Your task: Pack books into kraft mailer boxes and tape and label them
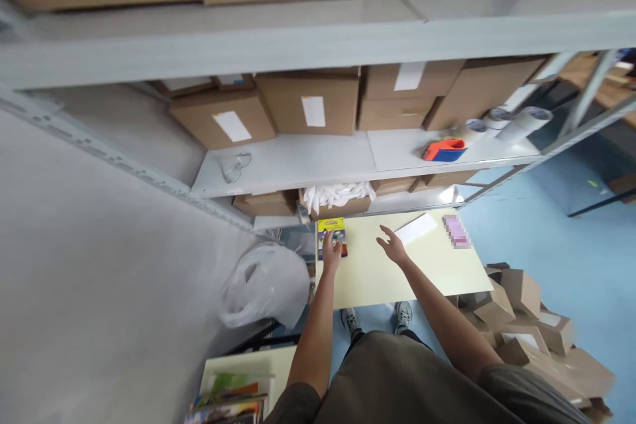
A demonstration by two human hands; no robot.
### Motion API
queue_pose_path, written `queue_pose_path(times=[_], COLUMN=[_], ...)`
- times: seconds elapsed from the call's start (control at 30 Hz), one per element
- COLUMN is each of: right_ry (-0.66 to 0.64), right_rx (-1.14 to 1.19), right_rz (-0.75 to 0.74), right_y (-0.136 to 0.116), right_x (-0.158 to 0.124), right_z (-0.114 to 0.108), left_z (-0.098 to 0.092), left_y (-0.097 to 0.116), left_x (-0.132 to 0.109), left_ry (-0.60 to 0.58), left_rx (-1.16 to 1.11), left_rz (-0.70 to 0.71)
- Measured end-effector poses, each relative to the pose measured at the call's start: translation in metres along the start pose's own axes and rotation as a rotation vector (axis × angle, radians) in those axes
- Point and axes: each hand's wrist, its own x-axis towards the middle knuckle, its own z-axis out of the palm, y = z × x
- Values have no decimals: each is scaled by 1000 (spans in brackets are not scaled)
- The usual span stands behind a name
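At the table's left edge lies a book or flat box with a yellow top and a colourful picture; I cannot tell which it is. Over its lower part is my left hand, thumb apart from the fingers; whether it touches the cover is unclear. My right hand is open and holds nothing, above the middle of the pale yellow table. Just beyond that hand, a white sheet or flat packet lies at a slant. A blurred-out pink item rests at the table's right.
Metal shelving stands ahead, with cardboard boxes, tape rolls and an orange-blue tape dispenser. A white plastic bag hangs at the left. Cartons pile up on the right floor; books lie lower left.
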Motion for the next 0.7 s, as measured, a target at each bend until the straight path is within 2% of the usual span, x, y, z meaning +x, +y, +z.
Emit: queue_pose_path(times=[0.1,0.2,0.33,0.43,0.57,0.63,0.7], right_ry=[126,218,270,283,253,223,180], right_rx=[75,101,97,159,189,141,68], right_rz=[-37,-91,-189,-240,-329,-421,-507], right_y=[-18,-29,-34,-40,-71,-98,-126], right_x=[4,12,32,61,115,144,172], right_z=[-59,-121,-202,-252,-296,-311,-321], left_z=[52,116,197,247,296,312,319], left_y=[37,73,119,151,182,191,196], left_x=[13,24,34,37,34,30,23], left_ry=[9,-60,-127,-170,-139,-108,-83], left_rx=[14,-16,9,68,137,152,163], left_rz=[91,152,241,327,382,397,410])
